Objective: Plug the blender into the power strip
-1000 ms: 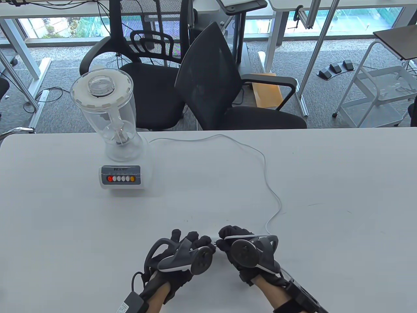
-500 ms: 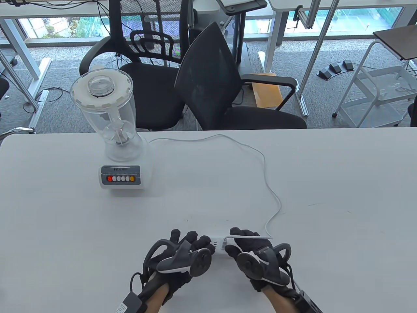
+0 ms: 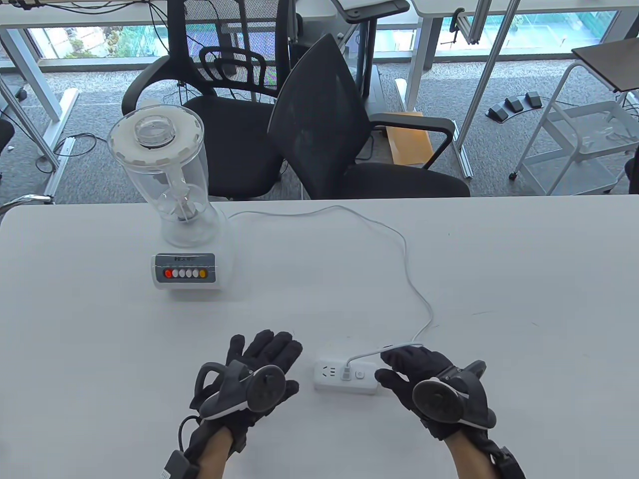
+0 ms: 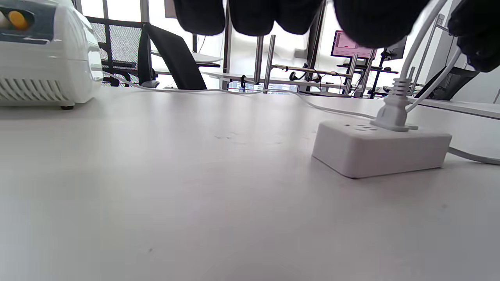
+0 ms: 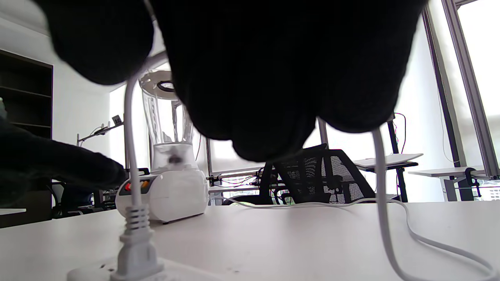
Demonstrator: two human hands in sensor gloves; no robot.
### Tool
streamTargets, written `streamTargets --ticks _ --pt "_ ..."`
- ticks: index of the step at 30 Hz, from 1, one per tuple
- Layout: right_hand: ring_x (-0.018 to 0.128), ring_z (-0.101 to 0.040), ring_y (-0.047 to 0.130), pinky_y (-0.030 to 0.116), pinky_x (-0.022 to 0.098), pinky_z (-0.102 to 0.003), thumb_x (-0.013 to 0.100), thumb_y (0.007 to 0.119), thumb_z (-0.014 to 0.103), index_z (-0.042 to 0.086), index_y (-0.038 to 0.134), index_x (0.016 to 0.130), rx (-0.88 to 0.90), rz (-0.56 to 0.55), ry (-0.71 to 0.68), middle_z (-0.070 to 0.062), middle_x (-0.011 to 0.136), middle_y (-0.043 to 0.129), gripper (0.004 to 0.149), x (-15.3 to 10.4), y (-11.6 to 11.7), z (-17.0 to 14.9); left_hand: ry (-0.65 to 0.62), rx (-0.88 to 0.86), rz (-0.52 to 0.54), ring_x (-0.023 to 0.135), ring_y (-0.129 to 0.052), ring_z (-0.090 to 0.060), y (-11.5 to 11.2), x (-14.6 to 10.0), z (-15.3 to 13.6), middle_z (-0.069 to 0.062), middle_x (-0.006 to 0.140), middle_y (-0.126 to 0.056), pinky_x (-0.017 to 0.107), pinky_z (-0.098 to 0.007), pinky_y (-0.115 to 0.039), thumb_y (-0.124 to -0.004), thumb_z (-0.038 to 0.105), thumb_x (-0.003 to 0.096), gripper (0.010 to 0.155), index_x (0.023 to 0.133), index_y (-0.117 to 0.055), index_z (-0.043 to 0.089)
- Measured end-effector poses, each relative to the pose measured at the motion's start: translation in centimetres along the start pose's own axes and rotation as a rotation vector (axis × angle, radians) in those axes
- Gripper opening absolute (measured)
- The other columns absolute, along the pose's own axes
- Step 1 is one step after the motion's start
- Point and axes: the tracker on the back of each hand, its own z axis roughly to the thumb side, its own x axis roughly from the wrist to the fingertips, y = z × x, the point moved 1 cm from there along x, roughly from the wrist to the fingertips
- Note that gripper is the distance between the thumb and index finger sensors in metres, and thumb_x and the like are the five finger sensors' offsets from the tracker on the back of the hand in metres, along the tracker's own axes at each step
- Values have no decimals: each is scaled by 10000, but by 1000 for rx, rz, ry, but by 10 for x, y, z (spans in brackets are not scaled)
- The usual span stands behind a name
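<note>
The white blender (image 3: 174, 209) with a clear jar stands at the table's back left; its white cord (image 3: 407, 269) loops right and down. The cord's plug (image 3: 346, 372) sits upright in the white power strip (image 3: 327, 381), also seen in the left wrist view (image 4: 381, 150) and the right wrist view (image 5: 136, 249). My left hand (image 3: 264, 357) lies open on the table left of the strip, apart from it. My right hand (image 3: 409, 366) is open just right of the strip, fingers spread under the cord, holding nothing.
Two black office chairs (image 3: 349, 129) stand behind the table's far edge. A white metal cart (image 3: 574, 149) is at the back right. The grey table (image 3: 524, 279) stretches wide to the right.
Both hands have let go and moved apart, the left hand to the left, the right hand to the right. The power strip with the plug in it now lies uncovered between them.
</note>
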Motion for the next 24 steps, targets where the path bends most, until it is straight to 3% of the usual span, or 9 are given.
streamTargets --ticks 5,11,17,24 --pt "442 -198 1082 920 353 -426 418 779 512 188 908 791 -4 -142 21 -34 635 1012 511 -5 -23 -9 40 -27 33 1176 -554 -341 4 -3 -13 27 1247 -507 775 -705 -448 -672 606 443 753 1132 -509 348" --pt "458 -206 1076 915 363 -432 420 778 514 182 896 808 10 -319 162 -41 653 1002 524 -20 -43 -42 59 -32 53 1179 -540 -346 3 -4 -17 20 1250 -497 774 -710 -441 -670 616 439 767 1136 -500 344" --pt "600 -268 1031 867 454 -496 424 769 537 155 813 918 -25 -308 273 -96 796 929 625 -31 -40 -71 69 -27 79 1182 -526 -352 4 -5 -17 11 1253 -485 773 -715 -432 -667 626 435 789 1143 -478 335" --pt "612 -282 1026 856 468 -510 426 767 538 144 803 931 -7 -281 315 -111 811 920 642 -35 -34 -81 75 -32 77 1182 -526 -353 4 -5 -18 4 1254 -491 773 -718 -428 -666 628 435 792 1145 -476 331"
